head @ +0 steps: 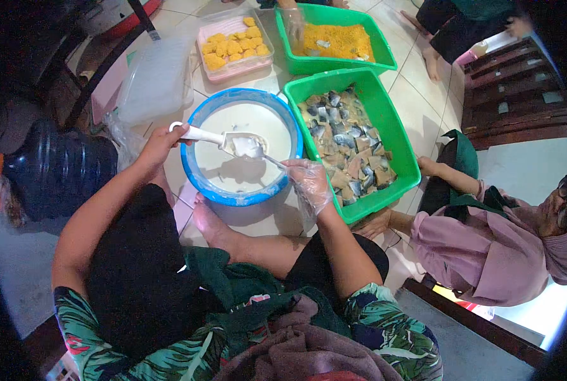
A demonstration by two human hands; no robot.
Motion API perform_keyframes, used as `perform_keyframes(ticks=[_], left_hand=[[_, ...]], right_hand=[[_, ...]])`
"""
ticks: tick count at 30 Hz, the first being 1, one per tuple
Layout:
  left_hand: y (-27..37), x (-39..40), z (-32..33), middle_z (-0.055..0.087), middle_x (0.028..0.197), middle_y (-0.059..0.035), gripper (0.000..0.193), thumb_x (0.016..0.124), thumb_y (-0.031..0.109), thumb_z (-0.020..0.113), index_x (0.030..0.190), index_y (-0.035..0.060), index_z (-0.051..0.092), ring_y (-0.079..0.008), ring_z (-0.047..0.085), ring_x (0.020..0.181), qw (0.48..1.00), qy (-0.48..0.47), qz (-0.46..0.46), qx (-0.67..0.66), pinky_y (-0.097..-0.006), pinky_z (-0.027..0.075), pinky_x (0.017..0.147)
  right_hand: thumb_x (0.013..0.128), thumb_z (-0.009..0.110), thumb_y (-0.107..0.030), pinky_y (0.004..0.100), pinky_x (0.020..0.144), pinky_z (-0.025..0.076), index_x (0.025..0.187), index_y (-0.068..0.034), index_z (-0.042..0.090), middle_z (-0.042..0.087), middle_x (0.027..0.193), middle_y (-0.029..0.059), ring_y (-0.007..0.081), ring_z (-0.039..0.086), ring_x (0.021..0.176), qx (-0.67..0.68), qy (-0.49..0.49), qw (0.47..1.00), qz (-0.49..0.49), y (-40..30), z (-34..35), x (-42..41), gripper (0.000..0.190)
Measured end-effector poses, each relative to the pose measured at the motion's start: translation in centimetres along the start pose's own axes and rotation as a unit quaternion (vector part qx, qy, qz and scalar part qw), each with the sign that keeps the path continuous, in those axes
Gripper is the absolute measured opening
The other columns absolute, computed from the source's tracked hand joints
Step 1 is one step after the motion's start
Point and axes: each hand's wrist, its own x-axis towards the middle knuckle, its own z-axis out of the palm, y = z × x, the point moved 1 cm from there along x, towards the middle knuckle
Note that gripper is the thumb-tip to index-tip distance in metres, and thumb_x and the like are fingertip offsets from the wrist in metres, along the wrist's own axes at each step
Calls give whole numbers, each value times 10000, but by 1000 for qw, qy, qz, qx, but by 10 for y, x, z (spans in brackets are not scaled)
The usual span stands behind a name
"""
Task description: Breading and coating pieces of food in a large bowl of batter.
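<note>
My left hand [162, 143], bare, grips the white handle of a ladle [202, 135] above a round blue basin [242, 198]. Inside the basin is a pale, milky batter [264, 116]. A clear plastic glove covers my right hand [310, 181], which holds a metal spoon [252, 148] by its handle. The spoon's bowl is over the ladle's head; whether they touch I cannot tell. Just right of the basin stands a green tub [409, 162] with cut pieces of fish [348, 143], some with dark, silvery skin, in a thin yellowish coating.
A second green tub [383, 45] holds orange crumbs [336, 40], with another person's hand [293, 24] in it. Crumbed pieces [236, 45] fill a plastic container [238, 74]. A stack of clear lids or containers [152, 81] and a large water bottle [64, 166] stand left. Someone sits at right [478, 247].
</note>
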Motion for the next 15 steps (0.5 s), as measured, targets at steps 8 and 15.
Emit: perform_keyframes(ticks=[8,15], left_hand=[[-1,-1,0,625,764,-4,328,856,364,493,917,68,622,-59,464,677,999,4,-25,-29,-212,324,652],[3,-1,3,618,782,-8,337,863,367,480,921,67,621,-66,471,684,999,13,-29,-44,-215,324,664]], right_hand=[[739,519,-104,334,567,466,890,-10,632,625,710,156,223,604,604,-203,101,958,-179,-20,14,-10,211],[744,533,-131,391,612,476,919,-73,628,608,738,180,325,602,677,-293,98,926,-218,-27,29,-23,207]])
